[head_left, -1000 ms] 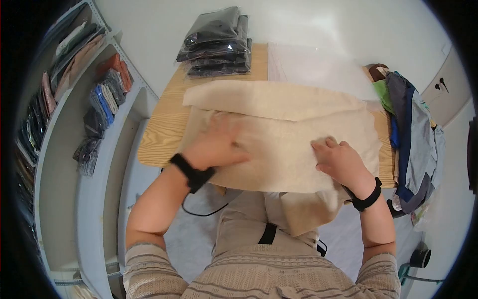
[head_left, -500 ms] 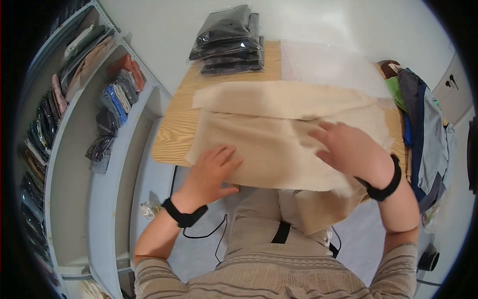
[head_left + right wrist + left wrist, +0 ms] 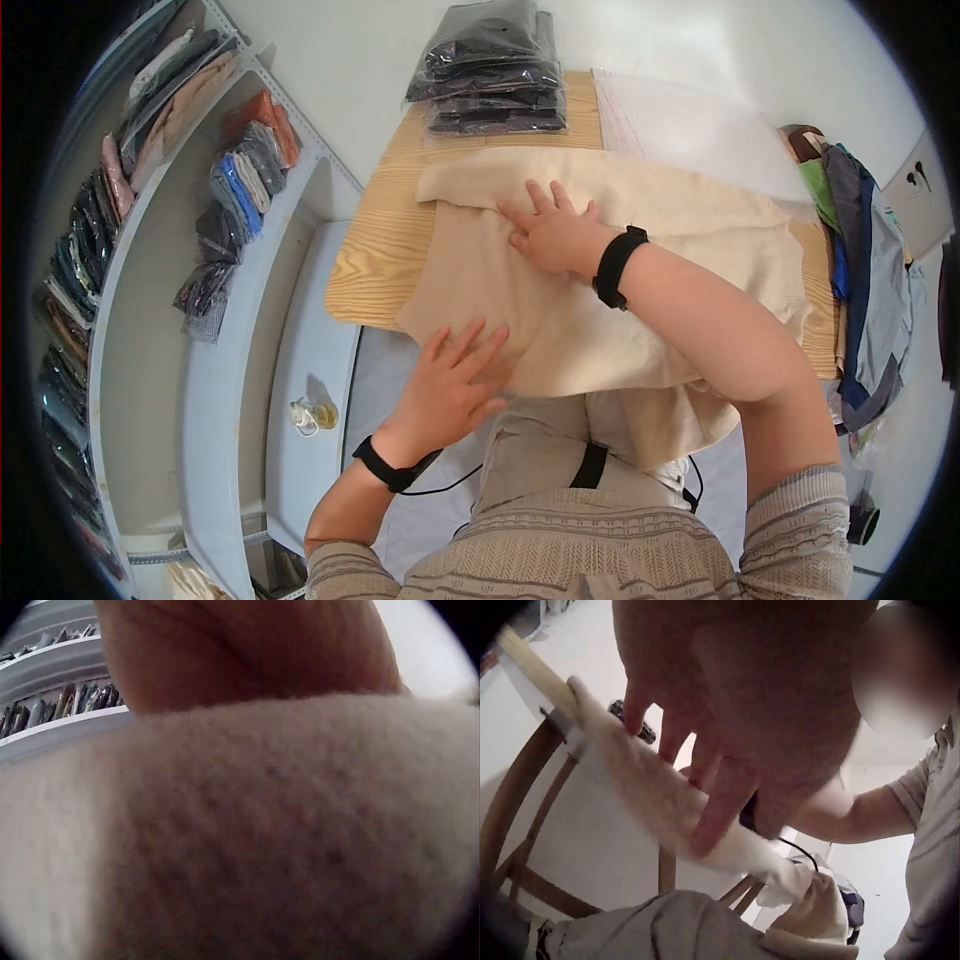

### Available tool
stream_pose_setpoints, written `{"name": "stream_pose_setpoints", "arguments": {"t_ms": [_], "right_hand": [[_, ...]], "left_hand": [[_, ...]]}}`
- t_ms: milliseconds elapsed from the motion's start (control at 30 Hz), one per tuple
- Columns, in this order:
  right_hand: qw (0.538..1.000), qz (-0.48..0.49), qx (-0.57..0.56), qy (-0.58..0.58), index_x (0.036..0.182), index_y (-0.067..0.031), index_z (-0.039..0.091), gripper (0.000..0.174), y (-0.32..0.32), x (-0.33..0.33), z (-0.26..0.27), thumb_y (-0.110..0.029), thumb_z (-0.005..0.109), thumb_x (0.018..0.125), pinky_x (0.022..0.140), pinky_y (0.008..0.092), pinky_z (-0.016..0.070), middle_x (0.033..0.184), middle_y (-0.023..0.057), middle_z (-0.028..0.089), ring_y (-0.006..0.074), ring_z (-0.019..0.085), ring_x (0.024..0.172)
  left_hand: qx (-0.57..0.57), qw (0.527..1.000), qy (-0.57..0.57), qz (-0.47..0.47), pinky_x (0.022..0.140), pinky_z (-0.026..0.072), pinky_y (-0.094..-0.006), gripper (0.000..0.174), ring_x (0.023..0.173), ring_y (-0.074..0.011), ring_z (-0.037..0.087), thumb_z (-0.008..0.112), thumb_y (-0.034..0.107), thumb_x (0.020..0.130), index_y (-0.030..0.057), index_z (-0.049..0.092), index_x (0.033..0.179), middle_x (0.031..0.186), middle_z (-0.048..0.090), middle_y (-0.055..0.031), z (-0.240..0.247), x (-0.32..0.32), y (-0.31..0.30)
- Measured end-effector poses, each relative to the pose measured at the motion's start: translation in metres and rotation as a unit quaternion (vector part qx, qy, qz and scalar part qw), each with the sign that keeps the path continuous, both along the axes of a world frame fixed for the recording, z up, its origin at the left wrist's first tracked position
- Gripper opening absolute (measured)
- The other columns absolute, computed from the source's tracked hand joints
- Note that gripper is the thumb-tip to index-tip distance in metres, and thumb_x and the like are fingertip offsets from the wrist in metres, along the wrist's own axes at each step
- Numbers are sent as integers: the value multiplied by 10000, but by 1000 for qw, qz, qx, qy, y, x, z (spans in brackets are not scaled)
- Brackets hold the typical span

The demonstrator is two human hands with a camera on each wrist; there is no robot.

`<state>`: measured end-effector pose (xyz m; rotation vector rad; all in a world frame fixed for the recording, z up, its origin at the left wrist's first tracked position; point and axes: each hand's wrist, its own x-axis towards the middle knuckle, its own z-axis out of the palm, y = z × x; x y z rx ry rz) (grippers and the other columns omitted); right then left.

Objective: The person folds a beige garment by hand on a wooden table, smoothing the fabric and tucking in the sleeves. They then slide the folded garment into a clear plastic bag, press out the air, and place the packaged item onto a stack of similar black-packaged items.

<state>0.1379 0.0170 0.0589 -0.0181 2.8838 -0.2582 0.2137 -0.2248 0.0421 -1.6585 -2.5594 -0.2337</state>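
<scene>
A cream cloth garment lies spread over the wooden table, with a folded strip along its far side and a part drooping past the front edge. My right hand rests on it near that strip, fingers spread, the arm reaching across the cloth. Nearer to me, my left hand has its straight fingers over the garment's front left edge. From the left wrist, the fingers of that left hand overlap the cloth edge. In the right wrist view the garment fills the lower part, under my right hand.
Dark bagged packages are stacked at the table's back left. Clear plastic sheets lie behind the garment. Other clothes hang at the right edge. Shelves with bagged clothes stand to the left. A small bottle sits on a low shelf.
My right hand has moved left across the garment to its far left part. My left hand has lifted off the cloth's middle and come back to the front left edge. The view has shifted somewhat.
</scene>
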Motion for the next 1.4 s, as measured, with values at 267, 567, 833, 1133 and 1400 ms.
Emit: {"name": "stream_pose_setpoints", "arguments": {"t_ms": [267, 567, 833, 1133, 1400], "right_hand": [[994, 96, 43, 35, 1483, -216, 234, 567, -13, 27, 0, -354, 401, 959, 1038, 675, 223, 1547, 163, 142, 406, 169, 1407], [978, 60, -176, 93, 1282, -96, 534, 597, 121, 206, 64, -54, 717, 715, 1103, 436, 265, 1432, 146, 416, 317, 335, 1359], [979, -98, -42, 175, 1348, -141, 471, 831, 202, 309, -6, 38, 720, 575, 1108, 436, 267, 1457, 116, 388, 328, 304, 1372], [957, -59, -31, 281, 1141, -129, 631, 453, 221, 314, -19, -63, 674, 695, 1080, 438, 312, 1279, 99, 566, 304, 484, 1239], [838, -226, -459, 189, 979, 5, 659, 162, 309, 264, -15, -115, 578, 905, 734, 213, 461, 841, -31, 635, 62, 581, 806]], "left_hand": [[136, 982, -103, 77, 1068, 281, -476, 606, 1331, -399, 318, 645, 333, 811, 34, 470, 1308, 1434, 380, -191, 0, -37, 11], [14, 995, -62, 82, 1118, 204, -505, 710, 1365, -359, 286, 743, 156, 707, 95, 456, 1353, 1470, 342, -152, 2, -43, -17], [88, 990, -52, 98, 1109, 277, -400, 729, 1322, -321, 378, 623, -112, 607, 87, 527, 1301, 1398, 463, -103, -18, -77, -37], [98, 976, -184, 67, 1087, 297, -373, 517, 1308, -305, 401, 599, -44, 687, 48, 617, 1195, 1358, 507, -130, 4, -95, -44], [322, 811, -464, 153, 814, 438, -250, 274, 900, -107, 570, 546, 219, 942, -23, 626, 1042, 1005, 645, -38, 27, -159, -9]]}}
